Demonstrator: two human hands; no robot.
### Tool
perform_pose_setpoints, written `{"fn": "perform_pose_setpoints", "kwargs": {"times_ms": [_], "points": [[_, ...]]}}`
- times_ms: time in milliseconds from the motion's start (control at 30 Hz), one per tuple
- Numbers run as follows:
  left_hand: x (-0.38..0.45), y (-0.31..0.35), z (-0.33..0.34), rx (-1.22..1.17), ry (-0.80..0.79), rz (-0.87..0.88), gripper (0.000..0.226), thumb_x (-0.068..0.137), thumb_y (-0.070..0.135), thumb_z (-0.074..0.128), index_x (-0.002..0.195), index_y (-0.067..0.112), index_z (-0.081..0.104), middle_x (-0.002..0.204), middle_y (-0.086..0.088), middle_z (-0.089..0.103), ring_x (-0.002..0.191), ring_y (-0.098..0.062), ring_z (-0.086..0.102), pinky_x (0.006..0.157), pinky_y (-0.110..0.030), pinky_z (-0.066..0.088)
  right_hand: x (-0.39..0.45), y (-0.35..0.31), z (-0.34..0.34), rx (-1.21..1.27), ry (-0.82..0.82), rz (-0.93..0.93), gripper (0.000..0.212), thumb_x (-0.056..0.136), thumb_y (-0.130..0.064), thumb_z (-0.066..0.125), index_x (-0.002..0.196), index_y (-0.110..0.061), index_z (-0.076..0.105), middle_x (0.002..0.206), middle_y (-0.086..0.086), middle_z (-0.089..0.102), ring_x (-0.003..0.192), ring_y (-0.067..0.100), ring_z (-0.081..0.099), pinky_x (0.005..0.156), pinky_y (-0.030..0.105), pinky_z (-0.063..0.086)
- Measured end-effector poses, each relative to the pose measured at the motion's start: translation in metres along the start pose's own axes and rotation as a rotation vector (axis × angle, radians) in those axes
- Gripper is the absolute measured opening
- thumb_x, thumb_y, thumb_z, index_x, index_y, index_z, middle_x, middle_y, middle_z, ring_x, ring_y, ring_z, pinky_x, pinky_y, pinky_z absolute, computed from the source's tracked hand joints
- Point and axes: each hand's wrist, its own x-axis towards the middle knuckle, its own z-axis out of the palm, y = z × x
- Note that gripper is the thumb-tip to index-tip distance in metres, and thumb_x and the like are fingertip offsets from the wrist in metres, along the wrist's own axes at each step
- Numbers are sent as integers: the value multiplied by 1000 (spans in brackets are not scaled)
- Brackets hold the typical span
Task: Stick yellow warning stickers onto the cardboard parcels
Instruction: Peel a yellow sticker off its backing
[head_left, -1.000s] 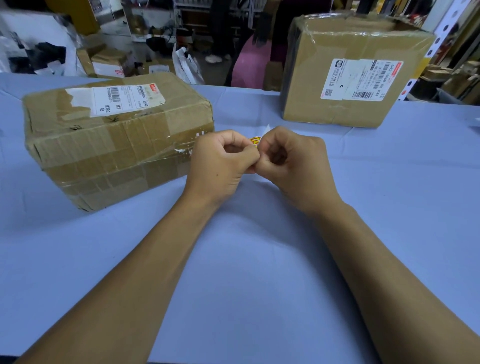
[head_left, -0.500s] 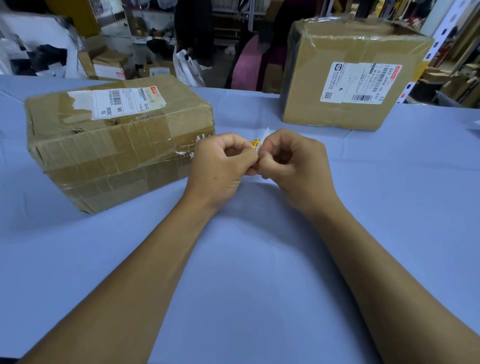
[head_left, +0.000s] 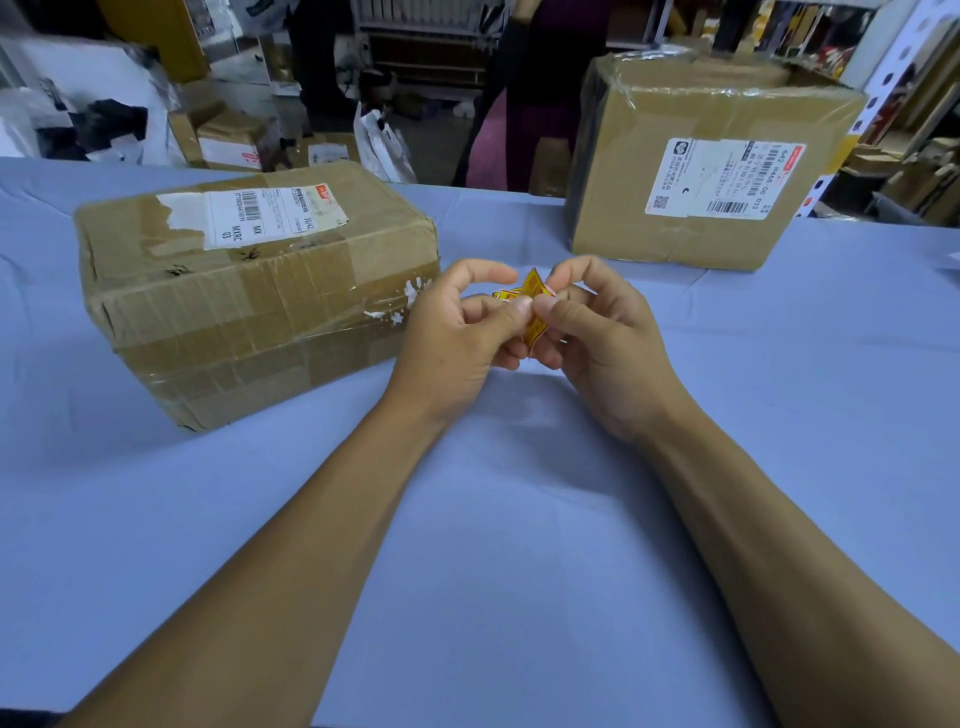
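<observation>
Pinching yellow warning sticker (head_left: 534, 306) between left hand (head_left: 457, 332) and right hand (head_left: 597, 332) thumbs near taped parcel (head_left: 260, 291), risking adhesive folding onto itself if peeled crooked.

Small yellow sticker (head_left: 533, 306): mostly covered by the fingers of the left hand (head_left: 457, 332) and right hand (head_left: 597, 338); print too small to read. Both forearms cut off by bottom edge. Low taped cardboard parcel (head_left: 249, 296) left of the sticker: white label text (head_left: 270, 213) illegible. Tall cardboard parcel (head_left: 701, 166) beyond the sticker: label (head_left: 722, 179) print unreadable. Person behind blue counter (head_left: 519, 519): cropped at top edge.
</observation>
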Motion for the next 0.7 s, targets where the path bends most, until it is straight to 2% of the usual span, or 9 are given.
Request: {"fn": "perform_pose_setpoints", "kwargs": {"times_ms": [67, 167, 267, 367, 467, 500, 600, 700], "points": [[-1, 0, 1, 51, -12, -4, 17, 95, 9, 60, 111, 5, 59, 73, -7, 67, 61, -15, 66, 57, -22, 52, 0, -1, -2, 52, -9, -5, 11, 88, -4, 53, 85, -13, 49, 59, 5, 55, 52, 20, 51, 55, 28, 41], [-1, 5, 0, -171, -29, -57, 8, 95, 2, 56, 102, 2, 57, 83, -9, 66, 63, -18, 69, 68, -29, 60, -1, -2, -5, -9, -17, -12, 12, 91, -4, 55, 84, -12, 50, 67, 11, 59, 59, 22, 62, 56, 27, 45], [-1, 7, -3, -356, 22, -85, 14, 92, -5, 55, 91, 8, 51, 77, -8, 64, 58, -19, 66, 60, -31, 60, -1, -1, -5, -200, -7, -17, 14, 90, -5, 60, 79, -11, 55, 66, 7, 63, 62, 20, 62, 57, 27, 47], [0, 4, -5, -270, -1, -50, 22, 90, -10, 56, 87, 11, 57, 72, -1, 67, 61, -14, 65, 59, -27, 58, -2, -3, -3, -290, 22, -14, 10, 87, -15, 63, 79, -9, 60, 74, 10, 58, 70, 22, 56, 61, 31, 49], [1, -1, -3, -210, -55, -30, 17, 81, -5, 64, 87, 10, 61, 74, -5, 65, 69, -23, 65, 71, -42, 60, -1, -4, -4, -254, 98, -26, 13, 92, -3, 62, 79, -8, 61, 71, 7, 57, 63, 17, 56, 56, 25, 51], [1, -2, -3, -192, -49, -19, 15, 78, -1, 65, 87, 11, 63, 74, -5, 66, 70, -24, 65, 73, -42, 59, 0, -4, -5, -254, 109, -31, 16, 92, 0, 61, 78, -8, 61, 69, 6, 57, 61, 16, 55, 55, 24, 51], [2, -3, -3, -182, -1, 0, 9, 78, 8, 66, 85, 13, 64, 69, 0, 67, 61, -16, 65, 61, -27, 55, 0, -2, -5, -218, 86, -24, 13, 86, 0, 63, 77, -8, 64, 67, 8, 60, 61, 21, 56, 59, 29, 54], [2, -3, -4, -155, 38, 8, 7, 78, 11, 66, 84, 14, 64, 67, 3, 67, 57, -13, 64, 61, -26, 55, -1, -3, -5, -190, 58, 12, 12, 88, -2, 61, 81, -7, 70, 67, 10, 66, 61, 20, 62, 63, 28, 56]]}}
